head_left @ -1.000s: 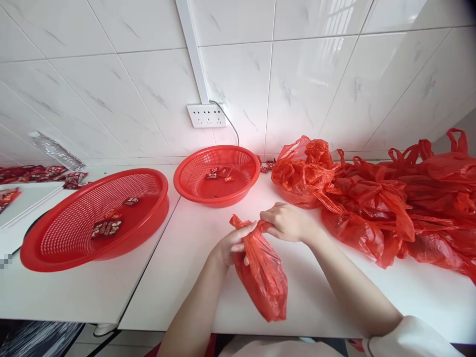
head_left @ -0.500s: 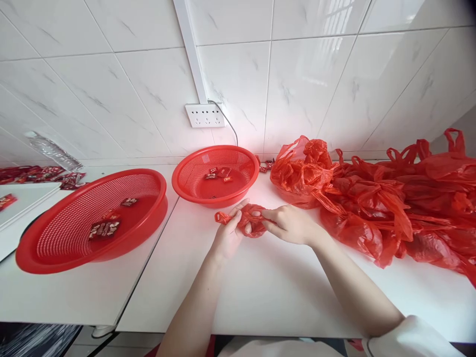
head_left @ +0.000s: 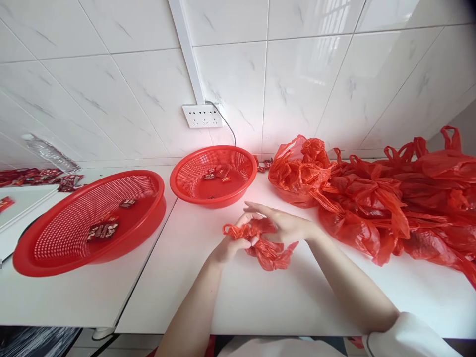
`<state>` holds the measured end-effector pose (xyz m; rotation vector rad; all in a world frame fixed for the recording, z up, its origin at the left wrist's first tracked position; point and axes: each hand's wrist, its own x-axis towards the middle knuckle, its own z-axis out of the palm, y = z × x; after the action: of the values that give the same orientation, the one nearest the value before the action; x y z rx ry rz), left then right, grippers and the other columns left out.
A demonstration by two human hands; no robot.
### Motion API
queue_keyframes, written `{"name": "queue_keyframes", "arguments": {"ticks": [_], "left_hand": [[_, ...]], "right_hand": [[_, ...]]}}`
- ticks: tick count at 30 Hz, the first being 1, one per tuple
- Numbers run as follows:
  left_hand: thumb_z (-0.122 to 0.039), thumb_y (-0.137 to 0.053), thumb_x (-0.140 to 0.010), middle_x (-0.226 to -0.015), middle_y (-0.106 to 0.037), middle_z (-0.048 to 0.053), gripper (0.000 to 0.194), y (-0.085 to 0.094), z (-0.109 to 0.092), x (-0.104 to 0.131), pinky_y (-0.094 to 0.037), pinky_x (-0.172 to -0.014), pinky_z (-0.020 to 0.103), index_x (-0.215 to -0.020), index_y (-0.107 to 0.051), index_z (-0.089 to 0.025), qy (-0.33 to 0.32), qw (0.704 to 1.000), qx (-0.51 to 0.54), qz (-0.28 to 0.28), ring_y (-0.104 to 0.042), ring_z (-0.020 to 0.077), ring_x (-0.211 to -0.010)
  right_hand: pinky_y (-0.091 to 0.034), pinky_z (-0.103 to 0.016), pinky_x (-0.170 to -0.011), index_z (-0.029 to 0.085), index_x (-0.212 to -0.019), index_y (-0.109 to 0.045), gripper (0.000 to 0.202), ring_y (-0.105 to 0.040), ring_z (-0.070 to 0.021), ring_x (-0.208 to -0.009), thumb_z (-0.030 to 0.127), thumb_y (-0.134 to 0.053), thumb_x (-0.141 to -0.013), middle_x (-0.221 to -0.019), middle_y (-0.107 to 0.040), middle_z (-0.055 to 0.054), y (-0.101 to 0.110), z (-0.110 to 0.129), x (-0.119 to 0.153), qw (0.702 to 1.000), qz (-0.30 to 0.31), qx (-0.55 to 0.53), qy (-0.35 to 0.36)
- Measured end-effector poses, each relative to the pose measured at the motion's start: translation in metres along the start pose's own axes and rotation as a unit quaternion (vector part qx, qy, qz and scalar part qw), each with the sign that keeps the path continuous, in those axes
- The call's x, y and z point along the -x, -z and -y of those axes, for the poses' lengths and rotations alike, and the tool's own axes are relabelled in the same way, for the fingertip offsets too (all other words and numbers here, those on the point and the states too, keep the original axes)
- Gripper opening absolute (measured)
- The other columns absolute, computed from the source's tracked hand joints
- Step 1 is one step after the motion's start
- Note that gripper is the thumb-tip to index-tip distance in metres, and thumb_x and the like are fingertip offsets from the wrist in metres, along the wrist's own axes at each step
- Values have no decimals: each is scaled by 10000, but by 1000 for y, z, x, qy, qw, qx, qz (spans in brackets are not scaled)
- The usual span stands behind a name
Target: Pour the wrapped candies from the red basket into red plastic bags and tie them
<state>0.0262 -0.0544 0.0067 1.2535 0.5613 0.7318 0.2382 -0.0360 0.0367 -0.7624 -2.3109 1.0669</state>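
Observation:
A crumpled red plastic bag (head_left: pixel 273 253) hangs between my hands above the white table, its lower part spread toward me. My left hand (head_left: pixel 235 242) grips the gathered top of the bag, thumb pressed on it and a loop sticking out to the left. My right hand (head_left: pixel 284 224) is at the bag's right side, fingers stretched out to the left over my left fingers; its thumb is partly hidden by the bag, so its hold cannot be made out. Just beyond the hands stands a round red basket (head_left: pixel 213 197) with a few small packets (head_left: pixel 222 172) in it.
A larger red basket (head_left: pixel 148 238) with dark packets (head_left: pixel 103 231) stands at left. Many filled red bags (head_left: pixel 375 198) are heaped at right. A clear plastic bottle (head_left: pixel 54 153) and more packets (head_left: pixel 44 174) lie at far left. A power socket (head_left: pixel 203 116) is on the tiled wall.
The bag has opened out from a compact bundle and hangs lower, toward me. My right hand's fingers have gone from pinching at the bag to stretched out over it.

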Motion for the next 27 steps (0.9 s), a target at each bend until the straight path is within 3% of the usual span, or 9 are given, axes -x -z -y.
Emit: {"name": "queue_keyframes", "arguments": {"ticks": [3, 6, 10, 15, 19, 23, 27], "left_hand": [[-170, -599, -769, -755, -533, -3, 431, 1, -4, 2, -415, -708, 292, -1189, -520, -221, 1, 999, -27, 25, -505, 132, -702], [-195, -629, -810, -858, -608, 31, 358, 4, -10, 4, -465, -793, 332, -1155, -535, -225, -15, 996, -86, 16, -586, 160, -810], [-230, -624, -833, -894, -662, 45, 210, 4, -12, 4, -492, -848, 352, -1041, -598, -213, -49, 976, -189, -97, -637, 192, -894], [-210, -609, -818, -879, -700, 23, 101, -1, 2, -3, -505, -773, 320, -900, -661, -238, -121, 913, -298, -250, -652, 193, -834], [-144, -563, -805, -873, -716, 3, 181, 6, 14, -7, -475, -910, 394, -828, -689, -271, -231, 828, -379, -342, -652, 200, -861], [-120, -571, -797, -950, -677, 25, 187, 12, 17, -7, -510, -856, 374, -824, -688, -264, -273, 812, -389, -339, -639, 209, -922], [-129, -619, -792, -1046, -571, 31, 144, 16, 16, -7, -519, -804, 339, -736, -690, -241, -282, 814, -379, -339, -620, 168, -854]], "right_hand": [[-496, -323, -874, 277, -1513, -155, 838, -647, -143, -969, 68, -510, -783, -1203, -631, -48, -7, -6, -5, 995, 31, -95, 2], [-498, -303, -827, 237, -1477, -277, 751, -640, -139, -895, 49, -499, -785, -1002, -676, -20, -10, -7, -8, 998, -23, -64, -13], [-498, -314, -836, 243, -1460, -309, 679, -633, -135, -865, 79, -480, -824, -985, -676, -13, -13, -6, -12, 998, -61, -31, -16], [-499, -333, -826, 233, -1463, -290, 673, -629, -148, -878, 79, -459, -830, -1004, -679, -31, -18, -9, -18, 993, -117, 1, -34], [-491, -320, -806, 203, -1451, -313, 689, -607, -139, -827, 77, -510, -803, -953, -667, -30, -30, -11, -24, 991, -115, -31, -59], [-479, -319, -791, 177, -1410, -395, 663, -572, -131, -769, 110, -573, -774, -873, -639, -2, -38, -11, -28, 985, -96, -110, -88], [-454, -329, -852, 159, -1131, -615, 311, -590, -156, -882, 272, -587, -842, -969, -651, -40, -34, -16, -27, 947, -39, -309, -77]]}}
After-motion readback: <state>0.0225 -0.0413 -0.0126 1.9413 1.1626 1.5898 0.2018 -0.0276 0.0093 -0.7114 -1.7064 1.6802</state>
